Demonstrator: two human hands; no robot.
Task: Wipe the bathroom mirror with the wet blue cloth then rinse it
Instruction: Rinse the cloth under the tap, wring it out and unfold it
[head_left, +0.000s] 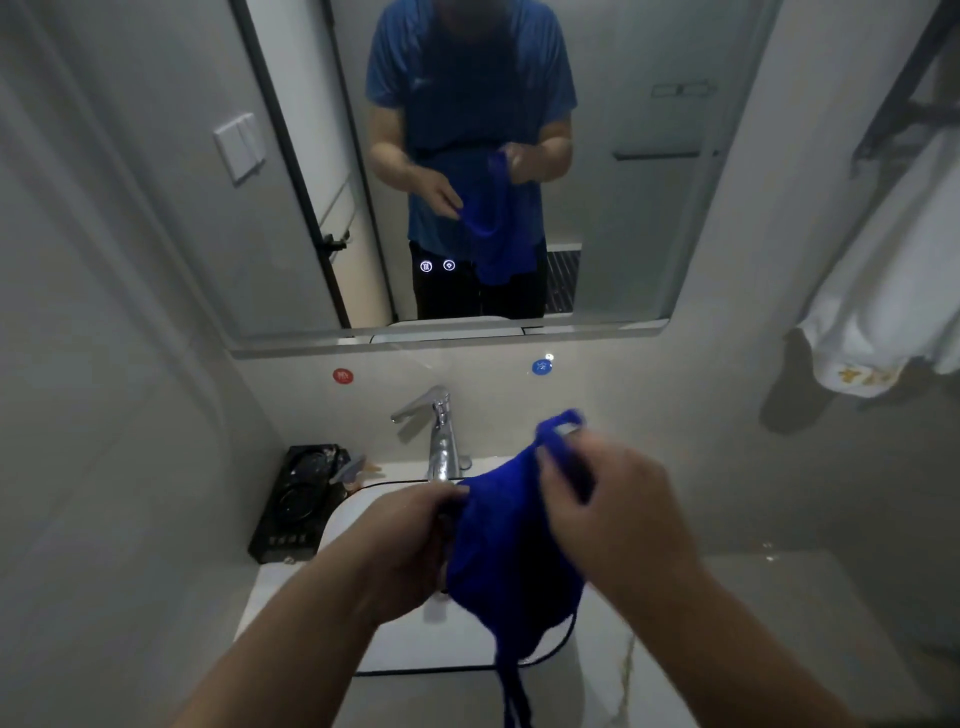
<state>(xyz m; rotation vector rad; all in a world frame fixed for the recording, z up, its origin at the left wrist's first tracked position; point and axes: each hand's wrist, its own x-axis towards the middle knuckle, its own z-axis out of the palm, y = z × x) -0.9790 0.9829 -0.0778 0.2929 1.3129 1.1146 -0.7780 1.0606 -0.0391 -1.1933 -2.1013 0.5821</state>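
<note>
A blue cloth (511, 551) hangs bunched between both my hands above the white sink basin (395, 644). My left hand (415, 540) grips the cloth's left edge. My right hand (602, 509) pinches its upper edge a little higher, and a blue loop sticks up past the fingers. A thin tail of the cloth dangles down toward the basin's front rim. The bathroom mirror (649, 218) hangs on the wall above the sink and reflects a person holding the cloth. The chrome faucet (441, 441) stands behind the cloth; no running water is visible.
A black tray (296, 504) with small items sits left of the basin on the counter. A white towel (893, 291) hangs from a rack at the right. Red (343, 375) and blue (542, 367) round stickers mark the wall under the mirror. A wall switch (240, 148) is at left.
</note>
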